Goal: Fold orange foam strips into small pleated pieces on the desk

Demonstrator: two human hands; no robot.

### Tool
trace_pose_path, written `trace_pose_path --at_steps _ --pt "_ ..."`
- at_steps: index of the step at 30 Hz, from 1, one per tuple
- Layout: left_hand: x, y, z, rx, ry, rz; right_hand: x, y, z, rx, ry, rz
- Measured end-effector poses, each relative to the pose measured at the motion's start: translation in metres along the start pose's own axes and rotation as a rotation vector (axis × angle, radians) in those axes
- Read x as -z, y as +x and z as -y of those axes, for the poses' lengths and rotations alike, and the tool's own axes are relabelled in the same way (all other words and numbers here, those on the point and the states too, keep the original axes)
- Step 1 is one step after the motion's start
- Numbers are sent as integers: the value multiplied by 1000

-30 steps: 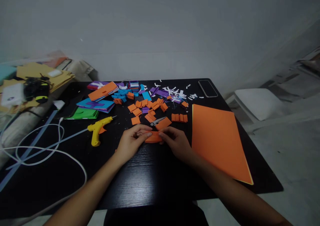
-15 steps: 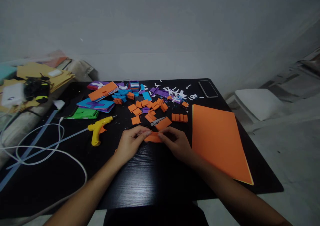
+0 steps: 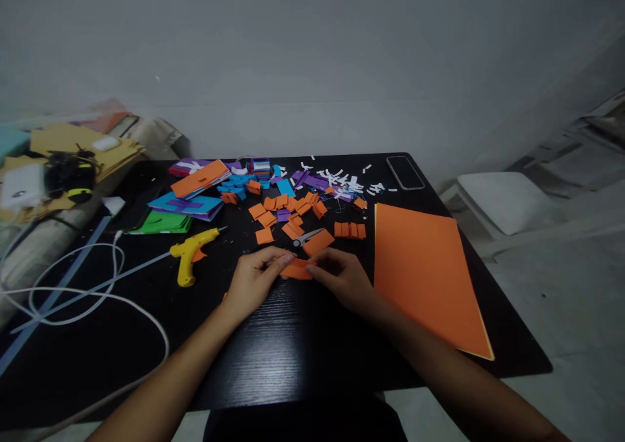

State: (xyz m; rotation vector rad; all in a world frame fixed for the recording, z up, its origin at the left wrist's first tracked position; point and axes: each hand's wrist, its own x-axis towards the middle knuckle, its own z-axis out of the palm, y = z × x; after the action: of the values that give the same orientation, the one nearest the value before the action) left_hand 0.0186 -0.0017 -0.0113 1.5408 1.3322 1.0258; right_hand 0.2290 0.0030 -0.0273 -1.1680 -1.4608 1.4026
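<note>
We have a small, plain orange piece of paper (image 3: 297, 270) pinched at both ends, straight in front of us. It stretches sideways, wider than it is tall, with a broad side facing us. Its ends are hidden, and we cannot tell how it is folded.

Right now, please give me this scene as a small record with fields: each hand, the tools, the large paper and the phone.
Left hand: holds the left end of an orange paper piece
Right hand: holds its right end
Scissors: just beyond the hands, partly hidden
Glue gun: yellow, left of the left hand
Large orange paper: on the table's right side, yellow edge showing
Phone: far right corner
</note>
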Motion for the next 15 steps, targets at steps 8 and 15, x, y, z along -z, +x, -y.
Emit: trace_pose_path --at_steps 8,15 --pt "-14 -4 6 69 -231 122 -2 4 4 -176 424 40" --pt "-19 -7 8 59 -148 101 -4 3 -2 -196 391 64"
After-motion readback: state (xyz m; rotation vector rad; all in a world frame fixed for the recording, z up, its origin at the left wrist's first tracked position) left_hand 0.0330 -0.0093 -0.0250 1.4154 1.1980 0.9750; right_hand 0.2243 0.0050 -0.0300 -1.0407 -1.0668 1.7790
